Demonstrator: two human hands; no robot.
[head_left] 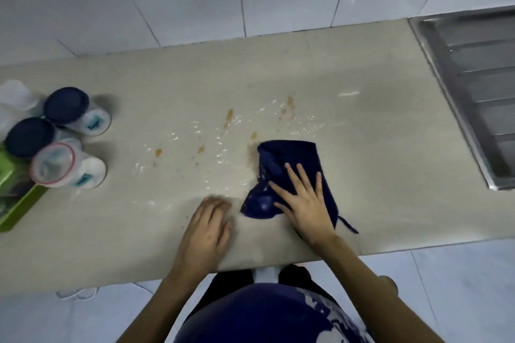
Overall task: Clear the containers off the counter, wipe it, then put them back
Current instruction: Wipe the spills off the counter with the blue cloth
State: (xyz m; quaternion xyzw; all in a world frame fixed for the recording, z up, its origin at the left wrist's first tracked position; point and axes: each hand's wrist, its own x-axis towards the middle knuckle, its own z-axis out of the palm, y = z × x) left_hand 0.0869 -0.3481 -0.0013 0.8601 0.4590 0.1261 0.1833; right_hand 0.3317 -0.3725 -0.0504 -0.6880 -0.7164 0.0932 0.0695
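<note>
Far to the left of the cloth, the containers (67, 131) are standing bunched at the counter's (376, 147) end, next to a green tray (19, 203), so I am judging the clearing done and the wiping under way. Between them and the cloth, orange spots and wet streaks (223, 133) are lying across the surface, not yet wiped. Just left of the cloth, my left hand (206, 234) is resting palm down on the counter, fingers loosely together and holding nothing. On the cloth (289, 175) itself, my right hand (303, 203) is pressing flat, fingers spread wide, pinning the fabric rather than gripping it. Right of the cloth, the sink's drainboard (473, 86) is sitting well apart. Next, I reckon I am needing to push the cloth left through the mess, keeping the pressure even.
</note>
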